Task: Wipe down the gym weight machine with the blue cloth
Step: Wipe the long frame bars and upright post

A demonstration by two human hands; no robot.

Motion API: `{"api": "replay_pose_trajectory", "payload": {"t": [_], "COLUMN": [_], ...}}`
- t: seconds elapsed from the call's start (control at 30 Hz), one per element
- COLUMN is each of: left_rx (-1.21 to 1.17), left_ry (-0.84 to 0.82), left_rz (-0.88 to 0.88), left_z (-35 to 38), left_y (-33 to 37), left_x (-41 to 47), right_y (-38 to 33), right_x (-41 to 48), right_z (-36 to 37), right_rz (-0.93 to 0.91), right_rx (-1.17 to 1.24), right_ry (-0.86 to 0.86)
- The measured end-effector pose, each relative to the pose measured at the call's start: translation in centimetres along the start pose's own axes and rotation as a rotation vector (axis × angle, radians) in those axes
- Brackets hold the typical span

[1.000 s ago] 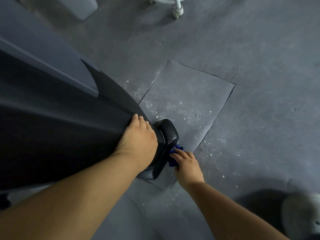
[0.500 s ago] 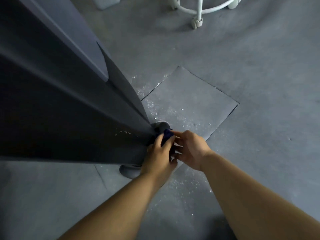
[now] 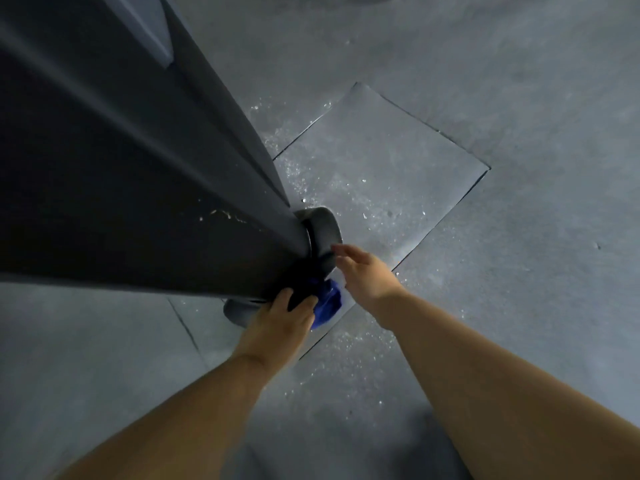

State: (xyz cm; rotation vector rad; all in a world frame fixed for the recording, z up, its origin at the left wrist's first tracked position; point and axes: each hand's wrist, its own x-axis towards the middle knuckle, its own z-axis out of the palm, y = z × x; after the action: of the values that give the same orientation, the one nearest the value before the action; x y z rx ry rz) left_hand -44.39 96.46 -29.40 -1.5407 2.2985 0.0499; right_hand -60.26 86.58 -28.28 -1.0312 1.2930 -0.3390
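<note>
Left hand [image 3: 280,320] grips cloth [image 3: 328,303] bunched against my machine [image 3: 138,202] base, probably to reach the underside; right hand [image 3: 367,271] spread, holding nothing, just beside cap [image 3: 322,230].

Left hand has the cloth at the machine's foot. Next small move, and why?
Probably rub the blue cloth up over the black foot cap with the left hand: it grips the cloth just below the cap, while the right hand is open beside the cap, holding nothing.
</note>
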Motion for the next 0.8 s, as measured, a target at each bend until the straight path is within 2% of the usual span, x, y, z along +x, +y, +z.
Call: {"api": "replay_pose_trajectory", "payload": {"t": [0.13,0.2,0.27,0.33,0.4,0.47,0.63,0.8], "left_rx": [-0.082,-0.171,-0.418,-0.683,-0.921,-0.951,-1.086,-1.010], "left_ry": [0.020,-0.040,-0.072,0.010,0.166,0.285,0.400,0.300], "left_rz": [-0.038,-0.171,-0.518,-0.863,-1.035,-1.102,-1.325,-1.433], "left_z": [1.8,2.7,4.0,4.3,4.0,3.6,2.9,1.6], "left_y": [-1.1,-1.3,-2.3,-3.7,-5.1,-5.5,-2.4,0.9], "left_x": [-3.7,-6.0,-8.7,-10.2,-9.3,-6.6,-2.3,-1.6], "right_y": [0.3,1.0,1.8,2.4,2.6,2.7,2.8,3.2], "right_x": [-0.4,-1.0,-1.7,-2.3,-2.5,-2.5,-2.2,-1.9], "right_z": [1.9,2.8,3.8,4.7,5.5,6.0,5.7,5.6], "right_rz": [-0.035,-0.062,-0.071,-0.056,-0.049,-0.036,-0.045,-0.031], "right_rx": [-0.166,-0.260,-0.314,-0.300,-0.292,-0.298,-0.325,-0.311], "right_ry": [-0.038,-0.042,-0.063,-0.064,-0.046,-0.033,-0.049,-0.070]}}
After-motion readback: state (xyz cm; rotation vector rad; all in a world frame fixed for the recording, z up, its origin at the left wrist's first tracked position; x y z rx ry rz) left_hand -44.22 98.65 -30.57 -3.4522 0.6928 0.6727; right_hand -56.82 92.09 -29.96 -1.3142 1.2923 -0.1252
